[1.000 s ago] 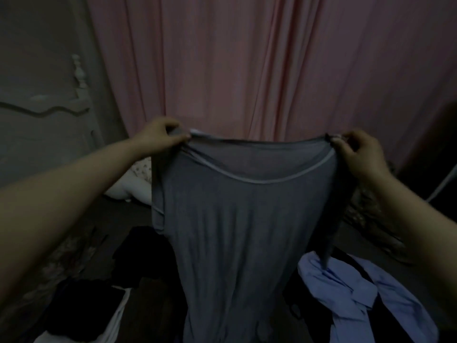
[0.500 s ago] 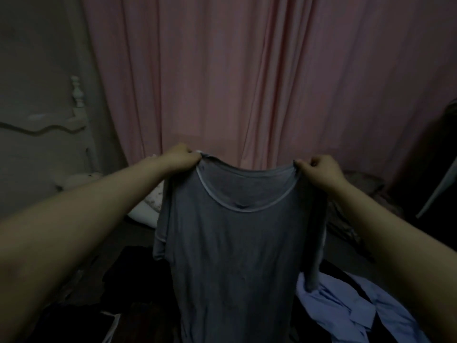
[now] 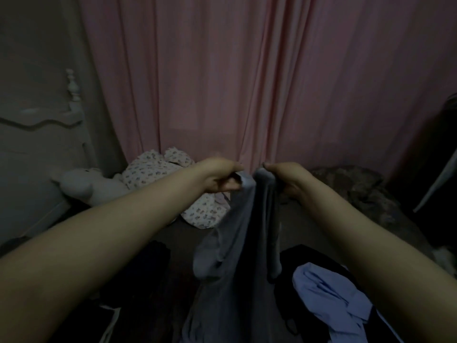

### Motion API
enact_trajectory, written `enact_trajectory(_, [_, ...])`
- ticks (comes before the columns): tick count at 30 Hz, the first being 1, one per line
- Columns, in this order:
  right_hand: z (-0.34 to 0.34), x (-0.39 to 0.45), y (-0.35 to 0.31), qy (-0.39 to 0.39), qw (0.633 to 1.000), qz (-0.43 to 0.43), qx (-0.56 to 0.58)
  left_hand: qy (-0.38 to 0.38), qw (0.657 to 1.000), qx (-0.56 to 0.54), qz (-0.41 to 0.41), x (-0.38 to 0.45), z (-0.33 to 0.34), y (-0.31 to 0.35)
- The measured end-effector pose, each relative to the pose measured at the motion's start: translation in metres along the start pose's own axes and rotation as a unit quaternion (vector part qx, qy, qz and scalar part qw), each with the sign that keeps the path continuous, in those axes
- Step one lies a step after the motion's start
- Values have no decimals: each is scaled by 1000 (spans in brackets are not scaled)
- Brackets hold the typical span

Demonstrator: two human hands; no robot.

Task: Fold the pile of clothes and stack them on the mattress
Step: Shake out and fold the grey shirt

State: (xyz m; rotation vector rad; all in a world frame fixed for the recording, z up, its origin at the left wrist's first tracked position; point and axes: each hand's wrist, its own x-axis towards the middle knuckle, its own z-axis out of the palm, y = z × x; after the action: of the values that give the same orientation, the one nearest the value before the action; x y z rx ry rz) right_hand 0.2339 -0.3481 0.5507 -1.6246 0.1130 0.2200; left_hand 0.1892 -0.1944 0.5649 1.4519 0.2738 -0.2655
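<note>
Now left hand and right hand, each pinching a shoulder of the grey T-shirt, have come together; shirt hangs halved lengthwise above the mattress. First fold likely underway.

1. The picture is dim everywhere; the room looks like evening light, with weak colours.
2. The brightest part is the pink curtain in the upper centre, which glows softly as if light passes through it from behind.
3. The lower part of the frame is very dark; the black clothes there lose almost all detail.
4. The right edge falls into near black shadow.
5. There is no glare anywhere.
6. The whole frame is soft and slightly grainy.
7. The forearms at the bottom corners look stretched wide by the lens.
</note>
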Motion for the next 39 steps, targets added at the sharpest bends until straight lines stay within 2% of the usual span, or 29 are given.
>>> enact_trajectory(3, [13,-14,-2,-63,998,-12,-21,-62,996,-55,-23,-11,14,1])
enact_trajectory(9, [3,-38,3,-205,970,-99,-79,-128,987,-97,-28,-23,8,9])
enact_trajectory(11, [-5,-36,5,-224,965,-109,-77,-96,995,5,18,-21,6,8])
enact_trajectory(12, [-7,-37,4,-232,962,-111,-96,-57,991,94,79,-19,6,6])
enact_trajectory(13, [-8,-38,4,-237,957,-114,-125,-7,968,194,159,-18,4,3])
enact_trajectory(14, [-9,-40,3,-243,950,-120,-152,42,927,283,244,-16,1,0])
enact_trajectory(15, [-11,-39,4,-243,945,-132,-172,71,881,353,307,-15,-4,-4])
enact_trajectory(16, [-12,-40,3,-241,942,-144,-183,59,849,406,334,-12,-8,-8])
enact_trajectory(17, [-14,-40,3,-235,941,-154,-187,17,836,442,325,-9,-13,-14])
enact_trajectory(19, [-18,-38,4,-232,942,-165,-177,-51,837,468,279,-3,-19,-25])
enact_trajectory(22, [-26,-35,7,-216,946,-179,-159,-61,863,411,287,6,-20,-34])
enact_trajectory(25, [-36,-32,21,-178,940,-198,-214,-50,826,463,316,9,-18,-30])
enact_trajectory(28, [-39,-30,51,-154,921,-223,-278,-96,786,531,304,13,-14,-29])
enact_trajectory(30, [-38,-29,79,-129,922,-238,-277,-130,770,551,295,15,-13,-30])
enact_trajectory(33, [-34,-33,126,-126,931,-214,-267,-153,770,549,288,13,-14,-31])
enact_trajectory(36, [-30,-37,167,-133,932,-171,-291,-160,785,534,269,11,-25,-29])
enact_trajectory(39, [-20,-40,196,-129,920,-153,-338,-186,792,526,247,9,-37,-25])
